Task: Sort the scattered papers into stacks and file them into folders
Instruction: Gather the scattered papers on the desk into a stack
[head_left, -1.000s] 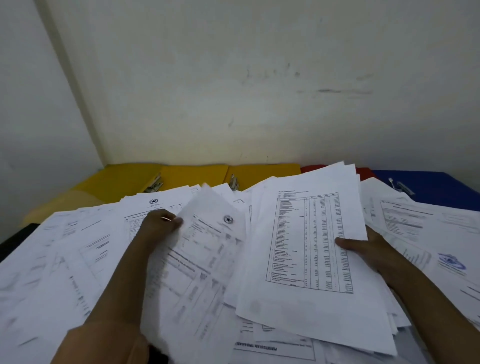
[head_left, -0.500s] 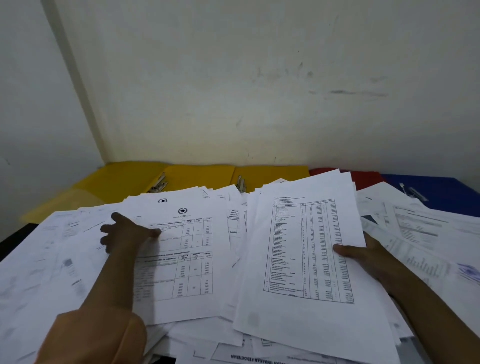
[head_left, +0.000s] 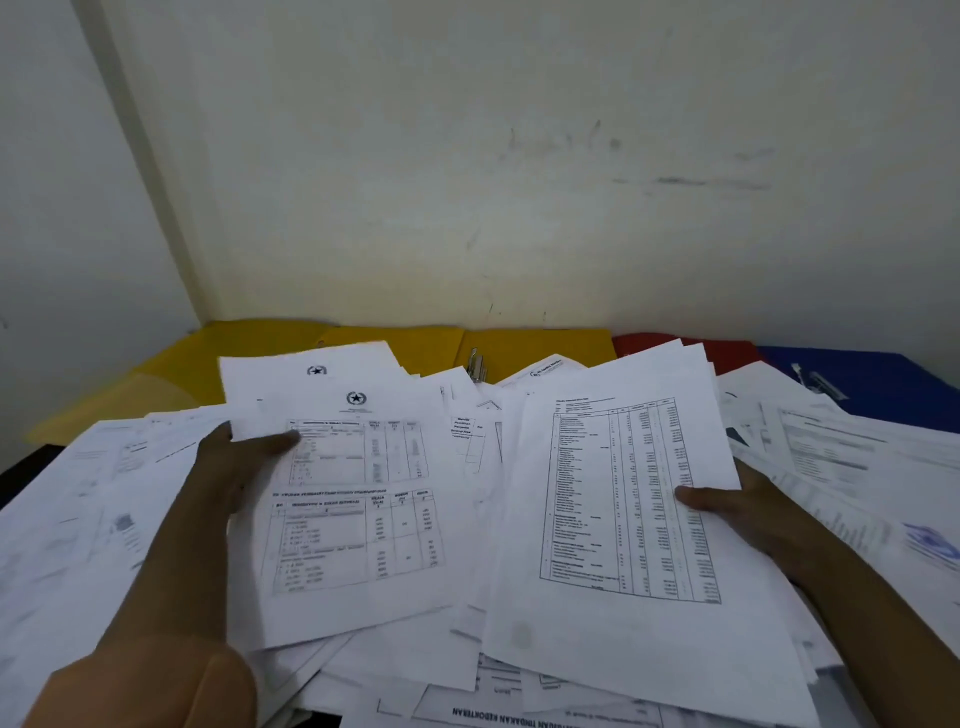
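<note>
Papers (head_left: 119, 519) lie scattered across the worktop, folders (head_left: 540, 348) behind them. The left hand (head_left: 234, 467) pinches a crested sheet (head_left: 358, 525); right hand (head_left: 748, 509) fingers grip a table-printed stack (head_left: 623, 519). Best to square the edges before adding the sheet.

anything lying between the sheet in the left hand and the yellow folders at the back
Yes. The left hand holds the star-crest sheet at its left edge, and more loose papers lie beyond it, overlapping the near edge of the yellow folders. Their far parts are bare.
</note>
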